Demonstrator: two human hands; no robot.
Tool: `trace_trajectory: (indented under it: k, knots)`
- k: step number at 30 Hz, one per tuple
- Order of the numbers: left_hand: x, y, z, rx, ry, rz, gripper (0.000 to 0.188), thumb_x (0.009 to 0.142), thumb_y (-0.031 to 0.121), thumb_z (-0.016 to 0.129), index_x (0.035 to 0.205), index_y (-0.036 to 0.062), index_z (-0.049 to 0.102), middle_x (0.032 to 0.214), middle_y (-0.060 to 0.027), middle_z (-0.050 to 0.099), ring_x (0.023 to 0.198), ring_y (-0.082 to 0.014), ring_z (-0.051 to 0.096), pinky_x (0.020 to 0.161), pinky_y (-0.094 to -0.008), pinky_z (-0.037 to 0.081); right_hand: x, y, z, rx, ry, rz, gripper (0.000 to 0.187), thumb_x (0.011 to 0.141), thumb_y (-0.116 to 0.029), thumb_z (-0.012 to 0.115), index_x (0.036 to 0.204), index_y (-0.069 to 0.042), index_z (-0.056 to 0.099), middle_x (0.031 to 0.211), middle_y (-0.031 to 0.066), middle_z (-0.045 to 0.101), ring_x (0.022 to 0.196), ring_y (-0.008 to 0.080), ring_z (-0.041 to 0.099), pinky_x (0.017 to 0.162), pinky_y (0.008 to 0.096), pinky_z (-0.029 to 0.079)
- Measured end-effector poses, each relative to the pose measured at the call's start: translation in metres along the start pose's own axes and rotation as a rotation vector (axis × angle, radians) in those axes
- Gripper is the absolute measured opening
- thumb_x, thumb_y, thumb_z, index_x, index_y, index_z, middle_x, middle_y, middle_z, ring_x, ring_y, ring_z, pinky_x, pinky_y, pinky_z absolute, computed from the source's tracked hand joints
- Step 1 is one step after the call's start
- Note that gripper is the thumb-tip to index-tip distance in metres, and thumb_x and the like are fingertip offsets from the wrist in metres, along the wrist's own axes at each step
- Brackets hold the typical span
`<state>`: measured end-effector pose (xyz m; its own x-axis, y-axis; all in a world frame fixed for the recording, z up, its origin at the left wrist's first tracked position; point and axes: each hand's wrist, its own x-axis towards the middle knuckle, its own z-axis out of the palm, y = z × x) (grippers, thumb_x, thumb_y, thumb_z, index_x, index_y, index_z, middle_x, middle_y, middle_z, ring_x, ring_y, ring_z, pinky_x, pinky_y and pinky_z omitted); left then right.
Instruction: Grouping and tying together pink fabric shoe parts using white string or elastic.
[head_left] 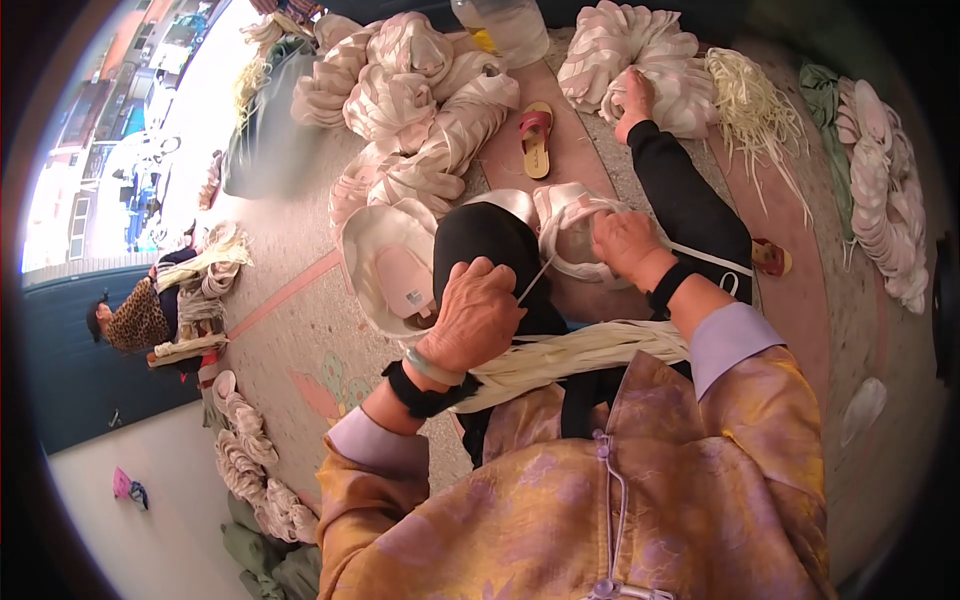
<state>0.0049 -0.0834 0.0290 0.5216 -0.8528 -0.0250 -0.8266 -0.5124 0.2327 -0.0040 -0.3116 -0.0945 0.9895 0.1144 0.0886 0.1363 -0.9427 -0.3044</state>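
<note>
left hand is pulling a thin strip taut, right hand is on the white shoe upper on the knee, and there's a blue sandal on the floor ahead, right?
Not quite: the sandal on the floor ahead is pink and tan, not blue, as the head view shows. The rest holds: the left hand pulls a thin strip taut, and the right hand is on the white shoe upper on the knee.

1. Label [413, 297]: small pale rectangle stuck on the pink insole [405, 282] lying in a white shell just left of your knee. Print too small to tell.
2. Jar [505, 25]: clear plastic, at the top edge ahead of you, cut off by the frame, with a yellow patch at its left side.
3. Signs [150, 75]: red and blue bands on the building fronts far to your upper left, blurred.

No screens in your view.
</note>
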Motion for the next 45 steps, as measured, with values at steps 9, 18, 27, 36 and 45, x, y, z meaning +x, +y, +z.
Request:
trace_trajectory:
  k: [9, 18, 27, 36, 45]
  knots:
    - [0.005, -0.026, 0.031, 0.142, -0.121, 0.126, 0.014, 0.060, 0.022, 0.065, 0.053, 0.0122, 0.058, 0.071, -0.0029, 0.047, 0.075, -0.0199, 0.045, 0.066, -0.0331, 0.034, -0.011, 0.009, -0.012, 0.052, -0.132, 0.007, 0.029, 0.064, -0.026, 0.068, 0.078, -0.004, 0.056, 0.066, 0.0146, 0.062, 0.065, 0.0293, 0.062, 0.060, 0.0385, 0.049]
    - [0.064, -0.020, 0.074, -0.042, -0.116, 0.002, 0.018, 0.066, 0.021, 0.059, 0.073, 0.0047, 0.059, 0.073, -0.0113, 0.059, 0.074, -0.0293, 0.058, 0.066, -0.0401, 0.043, -0.027, 0.041, -0.043, 0.460, -0.164, 0.256, 0.020, 0.070, -0.028, 0.065, 0.079, -0.010, 0.063, 0.066, 0.0140, 0.059, 0.069, 0.0312, 0.060, 0.059, 0.0382, 0.046]
    - [0.119, -0.030, 0.114, -0.123, -0.277, -0.403, 0.024, 0.071, 0.018, 0.051, 0.084, 0.0013, 0.063, 0.085, -0.0200, 0.063, 0.082, -0.0336, 0.061, 0.072, -0.0407, 0.049, -0.022, 0.051, -0.005, 0.577, -0.050, 0.296, 0.019, 0.078, -0.025, 0.056, 0.083, -0.007, 0.063, 0.075, 0.0154, 0.061, 0.072, 0.0330, 0.059, 0.063, 0.0360, 0.047]
    - [0.123, -0.009, 0.114, -0.158, -0.101, -0.433, 0.022, 0.077, 0.019, 0.049, 0.080, 0.0018, 0.061, 0.077, -0.0190, 0.062, 0.074, -0.0339, 0.062, 0.065, -0.0424, 0.049, -0.040, 0.048, -0.017, 0.707, -0.222, 0.321, 0.017, 0.076, -0.016, 0.057, 0.083, -0.001, 0.062, 0.069, 0.0152, 0.061, 0.067, 0.0268, 0.061, 0.062, 0.0327, 0.047]
    - [0.095, 0.028, 0.090, -0.032, -0.153, -0.052, 0.013, 0.075, 0.012, 0.050, 0.076, 0.0008, 0.056, 0.063, -0.0170, 0.060, 0.061, -0.0318, 0.062, 0.053, -0.0410, 0.049, -0.076, 0.041, -0.058, 0.905, -0.258, 0.413, 0.011, 0.078, -0.007, 0.053, 0.082, -0.001, 0.061, 0.060, 0.0044, 0.057, 0.047, 0.0102, 0.054, 0.045, 0.0237, 0.045]
